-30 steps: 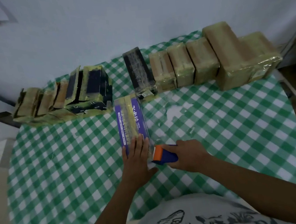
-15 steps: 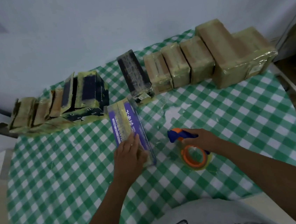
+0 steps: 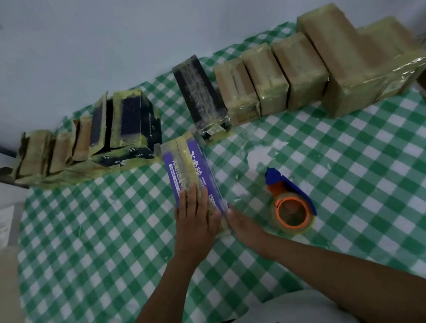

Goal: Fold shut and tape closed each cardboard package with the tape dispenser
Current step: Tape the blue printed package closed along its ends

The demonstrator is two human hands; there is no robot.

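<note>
Green-checked cloth (image 3: 111, 251) covers the table, with a pale wall behind. The purple package (image 3: 189, 169) lies mid-table, its long axis running 12 to 6, with yellowish tape along the top seam. The left hand (image 3: 196, 221) rests flat on its near end with straight fingers, likely pinning the box and smoothing the tape. The right hand (image 3: 242, 226) holds nothing; its extended fingers touch the package's near corner at 4 o'clock, probably pressing the tape tail down the side. The tape dispenser (image 3: 289, 200) lies unheld at 3 o'clock of the hands, near but apart, handy for the next box. Taped brown packages (image 3: 302, 73) line the far edge from 12 to 2. A looser batch (image 3: 86, 143) waits at 10, some flaps seemingly raised. Bare cloth at 8 and 4 leaves turning room. The right table edge runs close beside the largest package.
</note>
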